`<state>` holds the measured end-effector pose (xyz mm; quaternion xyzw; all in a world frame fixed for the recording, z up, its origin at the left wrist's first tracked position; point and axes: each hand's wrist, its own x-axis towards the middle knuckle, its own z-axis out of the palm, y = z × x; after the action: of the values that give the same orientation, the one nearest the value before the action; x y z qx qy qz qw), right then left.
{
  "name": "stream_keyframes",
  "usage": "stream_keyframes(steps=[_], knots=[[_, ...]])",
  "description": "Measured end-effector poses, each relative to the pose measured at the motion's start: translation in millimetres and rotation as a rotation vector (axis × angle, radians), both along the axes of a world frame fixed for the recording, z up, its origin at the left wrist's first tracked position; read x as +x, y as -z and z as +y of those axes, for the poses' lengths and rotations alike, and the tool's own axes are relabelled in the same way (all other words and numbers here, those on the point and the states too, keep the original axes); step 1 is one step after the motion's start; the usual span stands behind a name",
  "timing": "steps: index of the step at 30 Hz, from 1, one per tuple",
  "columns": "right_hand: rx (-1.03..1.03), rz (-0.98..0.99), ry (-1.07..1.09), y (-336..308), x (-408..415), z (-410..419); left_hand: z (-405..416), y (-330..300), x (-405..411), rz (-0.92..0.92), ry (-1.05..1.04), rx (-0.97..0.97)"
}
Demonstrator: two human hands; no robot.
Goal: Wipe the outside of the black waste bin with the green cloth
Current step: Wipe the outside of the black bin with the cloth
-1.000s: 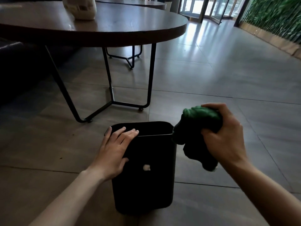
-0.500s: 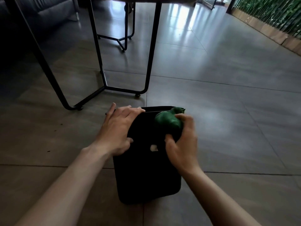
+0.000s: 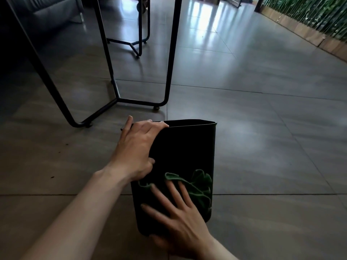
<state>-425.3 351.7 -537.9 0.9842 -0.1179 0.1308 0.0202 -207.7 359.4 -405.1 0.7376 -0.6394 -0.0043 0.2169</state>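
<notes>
The black waste bin (image 3: pixel 185 147) stands on the tiled floor in front of me. My left hand (image 3: pixel 138 147) grips its left rim, fingers over the top edge and thumb on the near wall. The green cloth (image 3: pixel 200 184) lies spread on the lower part of the bin's near wall. My right hand (image 3: pixel 178 212) presses flat on the cloth with straight, spread fingers, and most of the cloth under the palm is hidden.
Black metal table legs (image 3: pixel 169 53) with a floor frame stand just behind and left of the bin. A dark sofa (image 3: pixel 47 14) is at the far left. A planter wall with greenery (image 3: pixel 309 17) runs along the right. Grey floor tiles (image 3: pixel 262 137) spread to the right.
My right hand moved from the bin's top edge down its near wall, and the balled cloth is now spread flat under straight fingers. My head has dropped lower; the left hand stayed on the rim.
</notes>
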Motion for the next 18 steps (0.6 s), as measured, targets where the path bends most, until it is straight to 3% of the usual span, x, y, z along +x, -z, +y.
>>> stream_keyframes(steps=[6, 13, 16, 18], knots=[[-0.162, -0.117, -0.057, 0.5, -6.3, -21.4, 0.8, -0.5, -1.0, 0.019, 0.002, -0.001], [0.242, -0.558, 0.407, -63.3, -4.5, -99.3, -2.4, -4.8, -2.0, 0.034, 0.004, 0.017], [0.332, -0.654, 0.42, -83.7, 14.8, -112.1, -4.9, -5.4, -1.4, 0.038, 0.007, 0.026], [0.296, -0.588, 0.384, -78.2, 22.1, -102.7, -6.4, -4.0, 0.9, 0.032, 0.003, 0.029]])
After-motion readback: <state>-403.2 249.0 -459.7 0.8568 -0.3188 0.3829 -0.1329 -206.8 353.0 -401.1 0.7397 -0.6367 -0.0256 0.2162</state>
